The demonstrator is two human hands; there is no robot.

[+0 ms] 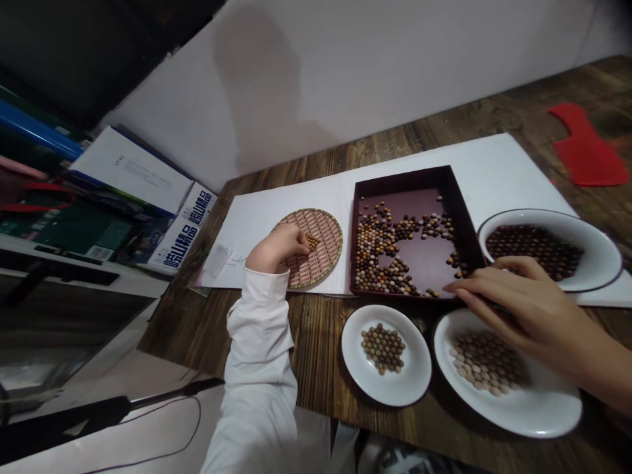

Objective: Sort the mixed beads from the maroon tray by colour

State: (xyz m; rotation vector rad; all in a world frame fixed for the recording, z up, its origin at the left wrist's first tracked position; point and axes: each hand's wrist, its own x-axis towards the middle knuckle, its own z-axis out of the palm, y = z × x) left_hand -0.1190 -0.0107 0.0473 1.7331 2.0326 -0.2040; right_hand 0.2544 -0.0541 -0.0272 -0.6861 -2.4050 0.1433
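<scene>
My left hand point(276, 250), in a white sleeve, hovers over a round woven tray point(323, 227). Its fingers are bunched in a pinch on a small pile of yellowish beads point(312, 242). My right hand point(513, 296) lies with fingers stretched out flat, pointing left. Its fingertips rest on the near right rim of a dark maroon box point(457, 197) that holds several mixed brown, tan and pale beads point(385, 247). Under the right palm sits a white plate point(543, 408) of pale pinkish beads point(486, 368).
A small white plate point(409, 388) of olive-brown beads is near the table's front edge. A white bowl point(605, 263) of dark brown beads stands right of the box. White paper point(494, 164) covers the wooden table. A red object point(587, 148) lies far right, and boxes point(185, 234) are stacked at left.
</scene>
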